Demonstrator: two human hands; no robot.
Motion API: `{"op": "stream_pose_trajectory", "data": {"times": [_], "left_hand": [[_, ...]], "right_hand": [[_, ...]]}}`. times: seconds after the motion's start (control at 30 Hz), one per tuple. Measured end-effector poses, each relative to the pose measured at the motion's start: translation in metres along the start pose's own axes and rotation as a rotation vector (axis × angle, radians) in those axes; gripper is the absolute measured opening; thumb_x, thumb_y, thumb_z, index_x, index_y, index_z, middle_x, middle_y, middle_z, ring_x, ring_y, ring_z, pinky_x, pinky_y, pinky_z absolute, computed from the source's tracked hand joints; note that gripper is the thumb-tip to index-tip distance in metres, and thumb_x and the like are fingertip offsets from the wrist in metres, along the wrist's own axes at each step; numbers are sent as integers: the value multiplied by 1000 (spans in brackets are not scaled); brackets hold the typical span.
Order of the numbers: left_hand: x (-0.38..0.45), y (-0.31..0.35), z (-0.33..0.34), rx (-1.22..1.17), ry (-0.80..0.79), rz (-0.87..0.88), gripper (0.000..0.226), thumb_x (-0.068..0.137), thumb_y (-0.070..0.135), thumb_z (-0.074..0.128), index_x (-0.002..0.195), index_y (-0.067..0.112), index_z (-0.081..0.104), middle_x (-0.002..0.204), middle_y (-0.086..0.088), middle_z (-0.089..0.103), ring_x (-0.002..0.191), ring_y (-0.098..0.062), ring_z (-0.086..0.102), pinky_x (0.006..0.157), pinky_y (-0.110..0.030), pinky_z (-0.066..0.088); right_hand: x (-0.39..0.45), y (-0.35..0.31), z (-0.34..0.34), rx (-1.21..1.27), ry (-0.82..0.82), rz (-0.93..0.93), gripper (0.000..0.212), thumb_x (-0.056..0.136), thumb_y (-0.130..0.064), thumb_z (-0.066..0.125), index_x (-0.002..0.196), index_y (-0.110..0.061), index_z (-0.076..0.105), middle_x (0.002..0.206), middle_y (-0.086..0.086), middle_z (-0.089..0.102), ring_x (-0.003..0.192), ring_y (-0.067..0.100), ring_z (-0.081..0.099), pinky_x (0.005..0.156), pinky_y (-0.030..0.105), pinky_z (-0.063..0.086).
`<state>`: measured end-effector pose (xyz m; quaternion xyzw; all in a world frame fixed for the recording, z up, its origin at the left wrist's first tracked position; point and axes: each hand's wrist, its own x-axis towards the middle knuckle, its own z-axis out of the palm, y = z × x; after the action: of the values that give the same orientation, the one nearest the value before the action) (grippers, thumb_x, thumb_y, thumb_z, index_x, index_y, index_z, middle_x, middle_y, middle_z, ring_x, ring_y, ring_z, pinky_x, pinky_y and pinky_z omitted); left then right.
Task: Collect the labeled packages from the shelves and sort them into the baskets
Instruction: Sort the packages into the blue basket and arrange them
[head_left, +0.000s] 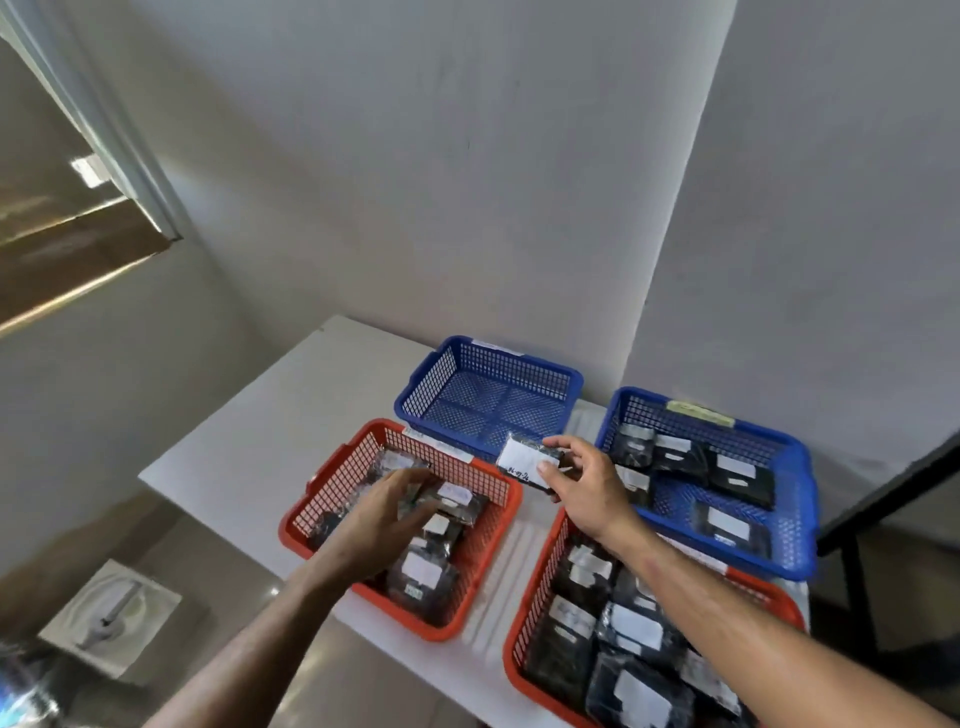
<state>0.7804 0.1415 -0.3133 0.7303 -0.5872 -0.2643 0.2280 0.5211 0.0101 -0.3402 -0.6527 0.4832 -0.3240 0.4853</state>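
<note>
Packet (527, 460), pinched in right fingers (558, 447): glossy black plastic film, matt white paper label with handwriting.
Packets (423, 569) under left fingers (410, 480): same shiny, crinkled black film with white paper labels.
Red basket (491, 564) below left fingers: moulded plastic mesh, smooth semi-gloss rim.
Blue basket (410, 402) beyond the fingers: like plastic lattice, paper tag on its rim.
Desk (249, 431): smooth matt white surface.
Wall (467, 182): matt, faintly rough paint.
</note>
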Motion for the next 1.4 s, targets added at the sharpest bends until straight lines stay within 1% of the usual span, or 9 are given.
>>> {"op": "stream_pose_trajectory", "data": {"times": [0.1,0.27,0.4,0.5,0.57,0.8,1.03,1.23,1.4], "left_hand": [[39,-32,-20,-50,-15,-22,43,99,44,61,138,28,55,133,10,59,113,-2,58,88,-19,48],[105,-82,-44,-89,-24,-37,26,100,35,62,125,31,60,121,11,64,108,-4,61,93,-38,56],[168,-122,-50,-77,-95,-114,43,101,34,61,140,23,49,129,5,57,106,-8,61,78,-25,60],[214,-152,-52,6,-183,-171,57,102,45,56,152,26,36,150,-4,48,130,-23,51,103,-48,52],[242,-175,-51,64,-277,-183,65,102,58,46,156,27,27,156,-6,45,134,-28,51,107,-56,48],[291,-199,-36,-173,-579,-141,53,109,48,34,157,29,22,120,3,70,86,-8,75,69,-19,58],[293,-213,-23,-382,-598,-152,47,110,40,34,155,36,23,111,2,70,89,-14,76,73,-33,64],[293,-216,-18,-344,-593,-141,50,108,44,36,155,38,21,118,6,67,91,-12,76,71,-28,63],[293,-209,-20,-50,-350,-92,67,102,50,51,159,32,23,150,-2,37,130,-21,53,89,-43,61]], "right_hand": [[40,3,27,-51,3,31,22,88,-27,74,104,-39,65,101,-6,70,92,16,69,82,38,59],[94,2,77,-139,44,98,20,90,-16,73,106,-25,67,100,-11,66,89,7,62,75,16,47],[139,8,126,-168,64,184,23,91,-15,71,113,-21,67,104,-7,65,90,7,61,71,16,45],[170,14,161,-203,75,243,23,93,-20,70,115,-26,66,108,-8,65,91,4,61,69,14,44],[187,19,182,-223,78,307,23,94,-20,69,116,-26,66,110,-6,64,92,6,60,70,16,43],[240,45,224,-279,13,479,28,95,-14,67,123,-19,65,114,-5,61,99,11,57,79,18,42],[267,73,244,-363,-88,588,29,94,-17,68,124,-18,69,125,2,68,108,17,64,95,30,52],[265,69,241,-412,-99,561,34,94,-18,69,129,-18,67,133,5,63,114,19,63,100,29,50],[248,50,226,-435,5,422,42,101,-20,59,143,-25,54,132,1,46,102,15,58,88,26,47]]}}
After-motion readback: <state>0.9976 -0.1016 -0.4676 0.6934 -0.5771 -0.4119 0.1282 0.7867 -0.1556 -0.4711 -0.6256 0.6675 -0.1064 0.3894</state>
